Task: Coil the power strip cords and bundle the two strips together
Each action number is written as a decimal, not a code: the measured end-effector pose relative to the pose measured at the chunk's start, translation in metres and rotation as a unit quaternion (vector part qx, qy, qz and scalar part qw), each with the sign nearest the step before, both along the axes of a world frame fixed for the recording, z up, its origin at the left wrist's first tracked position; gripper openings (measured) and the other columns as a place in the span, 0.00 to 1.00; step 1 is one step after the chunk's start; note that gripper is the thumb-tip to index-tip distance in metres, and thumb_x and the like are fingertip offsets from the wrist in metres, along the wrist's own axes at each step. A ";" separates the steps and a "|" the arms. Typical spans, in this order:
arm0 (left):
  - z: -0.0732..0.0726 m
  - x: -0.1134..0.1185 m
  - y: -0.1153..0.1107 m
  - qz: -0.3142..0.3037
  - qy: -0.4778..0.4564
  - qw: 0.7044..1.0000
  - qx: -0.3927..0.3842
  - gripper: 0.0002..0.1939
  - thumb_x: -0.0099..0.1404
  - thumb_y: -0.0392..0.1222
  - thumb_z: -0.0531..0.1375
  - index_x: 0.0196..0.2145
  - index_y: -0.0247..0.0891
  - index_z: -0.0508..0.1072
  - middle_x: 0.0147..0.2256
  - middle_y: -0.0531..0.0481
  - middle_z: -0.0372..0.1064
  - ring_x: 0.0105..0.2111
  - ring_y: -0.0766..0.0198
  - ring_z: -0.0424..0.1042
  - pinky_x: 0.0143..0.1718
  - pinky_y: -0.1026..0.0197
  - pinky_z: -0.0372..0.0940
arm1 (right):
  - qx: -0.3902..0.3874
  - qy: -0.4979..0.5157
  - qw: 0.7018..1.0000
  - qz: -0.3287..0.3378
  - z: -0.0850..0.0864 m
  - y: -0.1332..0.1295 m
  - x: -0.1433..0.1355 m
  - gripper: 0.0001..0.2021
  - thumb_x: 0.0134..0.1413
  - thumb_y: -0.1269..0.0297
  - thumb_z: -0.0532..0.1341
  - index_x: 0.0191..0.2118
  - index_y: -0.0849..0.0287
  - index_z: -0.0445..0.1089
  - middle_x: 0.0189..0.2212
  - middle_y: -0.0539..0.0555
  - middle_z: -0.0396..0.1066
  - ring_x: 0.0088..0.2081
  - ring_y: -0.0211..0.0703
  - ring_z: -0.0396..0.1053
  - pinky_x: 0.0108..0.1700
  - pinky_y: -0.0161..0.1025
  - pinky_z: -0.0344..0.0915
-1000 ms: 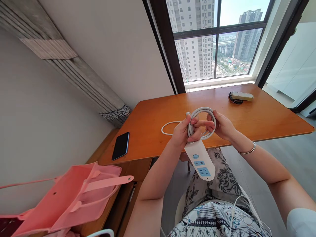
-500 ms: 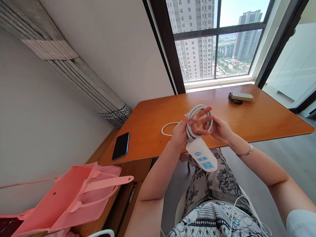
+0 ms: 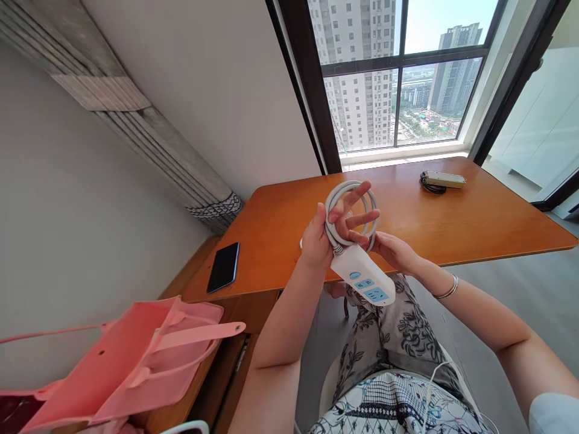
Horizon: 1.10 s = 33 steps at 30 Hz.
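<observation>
A white power strip (image 3: 364,277) with blue sockets hangs tilted over the table's front edge, joined to a coiled grey-white cable (image 3: 335,199). My left hand (image 3: 323,232) holds the coil at its left side, with the thumb up and several fingers spread through the loops. At the coil's lower right, my right hand (image 3: 395,248) has its fingertips closed on the cable, partly hidden behind the coil and the strip.
A black phone (image 3: 223,267) lies on the left of the brown table (image 3: 275,241). Another power strip (image 3: 445,179) with a black cord sits at the back right. A pink bag (image 3: 149,361) stands at lower left, and a white cable (image 3: 429,392) crosses my lap.
Both hands, the coil and the power strip have shifted left, the coil slightly upward. My right hand has slid down to the coil's lower right. The loose cable loop at left is now mostly hidden.
</observation>
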<state>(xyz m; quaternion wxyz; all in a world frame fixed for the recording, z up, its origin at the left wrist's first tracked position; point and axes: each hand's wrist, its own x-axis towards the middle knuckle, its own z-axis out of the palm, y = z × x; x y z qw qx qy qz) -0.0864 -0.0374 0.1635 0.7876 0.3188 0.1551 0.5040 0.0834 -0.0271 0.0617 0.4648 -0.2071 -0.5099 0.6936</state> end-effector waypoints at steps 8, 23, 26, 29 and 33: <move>-0.009 -0.002 0.001 -0.009 0.031 0.999 0.035 0.29 0.72 0.64 0.45 0.26 0.38 0.63 0.45 0.43 0.79 0.12 0.73 0.60 0.12 0.66 0.48 | 0.008 0.053 0.997 -0.055 0.021 -0.003 -0.010 0.25 0.56 0.38 0.59 0.45 0.56 0.73 0.38 0.54 0.74 0.34 0.41 0.69 0.42 0.41 0.68; -0.012 -0.001 -0.001 -0.046 0.034 0.998 0.028 0.28 0.72 0.61 0.47 0.23 0.37 0.59 0.40 0.43 0.79 0.09 0.79 0.45 0.11 0.66 0.40 | -0.012 0.032 0.994 -0.107 0.033 -0.004 -0.013 0.28 0.45 0.34 0.68 0.30 0.58 0.67 0.24 0.49 0.69 0.20 0.31 0.53 0.24 0.34 0.52; -0.013 0.002 -0.001 -0.056 0.031 0.998 0.029 0.28 0.71 0.63 0.48 0.25 0.37 0.63 0.42 0.41 0.79 0.09 0.79 0.46 0.11 0.66 0.42 | -0.026 0.033 0.993 -0.107 0.034 -0.003 -0.013 0.27 0.45 0.36 0.68 0.28 0.59 0.67 0.24 0.49 0.68 0.20 0.31 0.52 0.24 0.34 0.51; -0.015 0.004 -0.001 -0.064 0.038 0.995 0.062 0.27 0.71 0.64 0.48 0.30 0.37 0.67 0.48 0.37 0.77 0.09 0.79 0.48 0.11 0.66 0.43 | -0.035 0.042 0.993 -0.104 0.033 -0.003 -0.013 0.26 0.45 0.37 0.69 0.28 0.59 0.68 0.23 0.49 0.68 0.20 0.30 0.52 0.24 0.33 0.51; -0.020 0.003 0.002 -0.067 0.043 0.990 0.113 0.24 0.72 0.60 0.51 0.31 0.36 0.67 0.50 0.35 0.77 0.09 0.81 0.48 0.10 0.67 0.42 | -0.031 0.036 0.994 -0.094 0.029 -0.003 -0.011 0.26 0.46 0.37 0.68 0.31 0.60 0.70 0.24 0.50 0.69 0.19 0.31 0.51 0.23 0.34 0.49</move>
